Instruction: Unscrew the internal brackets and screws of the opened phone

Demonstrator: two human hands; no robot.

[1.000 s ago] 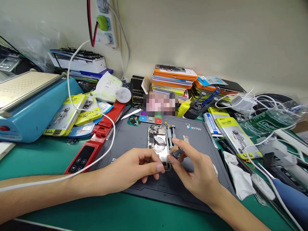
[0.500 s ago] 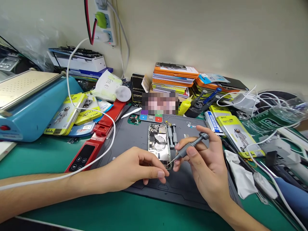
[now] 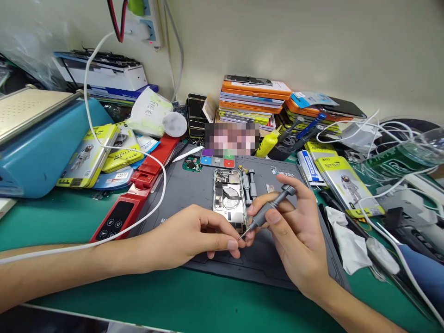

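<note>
A grey precision screwdriver (image 3: 265, 212) slants down to the left, held between the fingers of my right hand (image 3: 298, 240). Its thin tip meets the fingertips of my left hand (image 3: 196, 236), whose thumb and index finger are pinched together. Whatever the pinch holds is too small or hidden to make out. Just beyond the fingers lies an opened phone (image 3: 231, 199), its inner boards and round coil exposed; my left hand covers its lower left corner. Two more grey screwdrivers (image 3: 249, 185) lie along the phone's right side.
A dark work mat (image 3: 194, 185) lies under the phone on the green table. A red device (image 3: 120, 212) and yellow battery packs (image 3: 88, 152) are on the left. More packs (image 3: 347, 185), a bottle (image 3: 402, 157) and cables crowd the right. A white cable (image 3: 163, 185) loops over my left forearm.
The screwdriver tip has come to my left fingertips, and the two hands are closer together. The whole view has shifted slightly.
</note>
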